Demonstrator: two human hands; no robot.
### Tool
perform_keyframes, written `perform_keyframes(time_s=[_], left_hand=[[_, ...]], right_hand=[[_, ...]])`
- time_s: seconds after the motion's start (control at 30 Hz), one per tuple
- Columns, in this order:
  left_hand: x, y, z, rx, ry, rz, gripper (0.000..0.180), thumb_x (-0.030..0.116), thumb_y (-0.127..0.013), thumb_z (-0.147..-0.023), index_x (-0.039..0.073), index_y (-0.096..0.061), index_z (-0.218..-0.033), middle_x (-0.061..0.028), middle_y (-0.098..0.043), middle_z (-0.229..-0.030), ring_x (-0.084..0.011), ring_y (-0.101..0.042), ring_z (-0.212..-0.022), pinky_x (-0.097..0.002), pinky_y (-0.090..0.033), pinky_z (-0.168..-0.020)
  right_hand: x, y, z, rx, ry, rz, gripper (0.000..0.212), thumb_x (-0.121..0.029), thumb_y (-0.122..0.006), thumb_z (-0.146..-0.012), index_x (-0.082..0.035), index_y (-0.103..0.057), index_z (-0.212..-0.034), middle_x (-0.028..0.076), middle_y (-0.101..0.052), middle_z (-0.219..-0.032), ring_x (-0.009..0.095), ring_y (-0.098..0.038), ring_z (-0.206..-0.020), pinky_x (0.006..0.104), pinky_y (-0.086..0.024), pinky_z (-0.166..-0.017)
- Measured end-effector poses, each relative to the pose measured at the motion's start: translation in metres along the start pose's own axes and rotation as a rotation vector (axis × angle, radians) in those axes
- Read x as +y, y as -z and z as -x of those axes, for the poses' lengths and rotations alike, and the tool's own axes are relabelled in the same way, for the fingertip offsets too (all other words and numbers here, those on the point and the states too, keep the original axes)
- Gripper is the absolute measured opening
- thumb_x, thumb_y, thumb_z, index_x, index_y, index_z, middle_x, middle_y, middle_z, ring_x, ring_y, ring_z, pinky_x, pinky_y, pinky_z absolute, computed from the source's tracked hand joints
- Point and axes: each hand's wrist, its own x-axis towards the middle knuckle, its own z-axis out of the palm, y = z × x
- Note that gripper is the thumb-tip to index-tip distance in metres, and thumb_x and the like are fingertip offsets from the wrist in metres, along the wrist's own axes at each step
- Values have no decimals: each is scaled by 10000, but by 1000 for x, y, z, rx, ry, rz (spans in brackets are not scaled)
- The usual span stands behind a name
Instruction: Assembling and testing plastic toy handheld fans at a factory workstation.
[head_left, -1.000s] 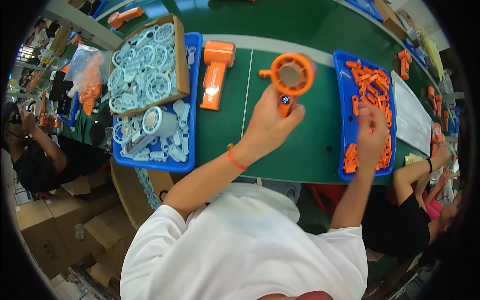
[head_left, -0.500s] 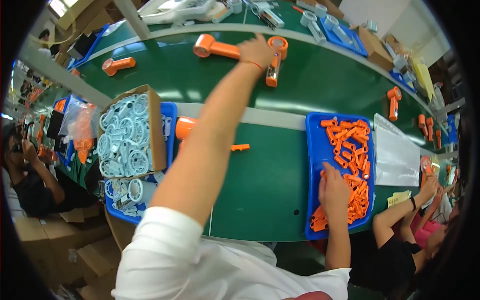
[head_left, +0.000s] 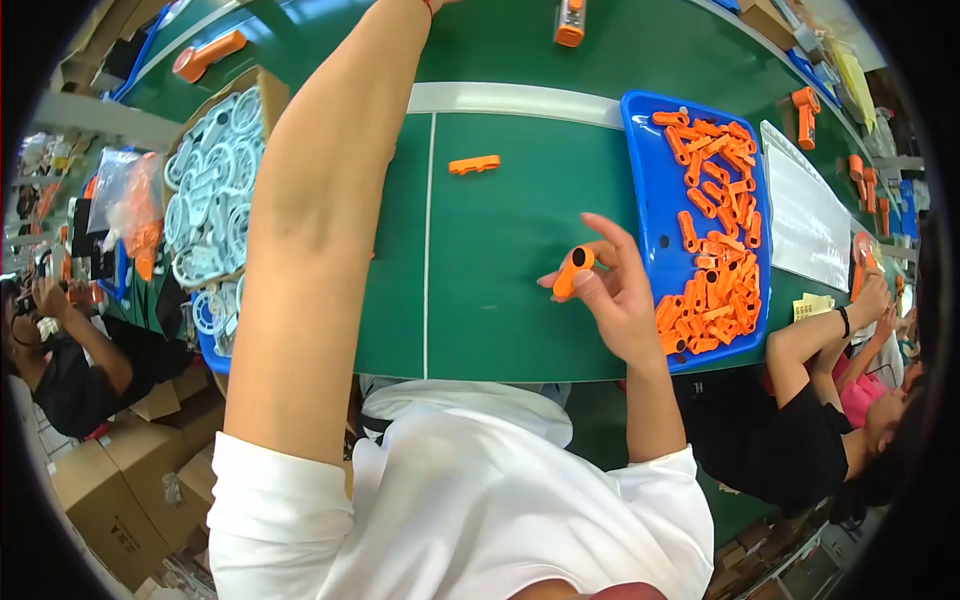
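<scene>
My right hand [head_left: 622,300] grips a small orange plastic part [head_left: 572,274] with a round black spot at one end. It is above the green table, just left of a blue tray [head_left: 640,160] of similar orange parts. My left forearm [head_left: 310,220] stretches far forward, and its hand lies beyond the top edge of the view, so what it touches is hidden. Between my arms lies a single orange part [head_left: 474,164] on the table. Ahead, near the top edge, shows the handle of an orange fan-shaped device [head_left: 570,22].
At left, a cardboard box [head_left: 272,100] holds pale blue plastic rings and frames, beside a blue tray [head_left: 212,352]. Another orange device [head_left: 208,55] lies at far left. White plastic sheets [head_left: 805,215] lie right of the tray. Co-workers sit at both sides.
My right hand has come out of the blue tray holding an orange part and moved left. My left hand has left the top of the view. The whole view has shifted.
</scene>
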Motion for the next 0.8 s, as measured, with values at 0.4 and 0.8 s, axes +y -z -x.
perform_keyframes(time_s=[0.4,0.8], left_hand=[[-47,-56,359,-116,-361,59,497,114,-576,-796,39,-357,-1235,-109,-534,-934,-228,-589,-796,-373,-495,-717],[-116,-55,415,-70,54,-68,413,109,-625,-796,15,-394,-1125,-7,-433,-875,-79,-473,-740,-229,-433,-648]], right_hand=[[24,-15,27,-45,-13,266,307,19,-536,-823,-21,-528,-1127,86,-557,-976,160,-605,-755,239,-458,-604],[16,-24,36,4,401,1191,284,1,-610,-774,-49,-581,-1052,124,-574,-914,279,-586,-769,348,-474,-661]])
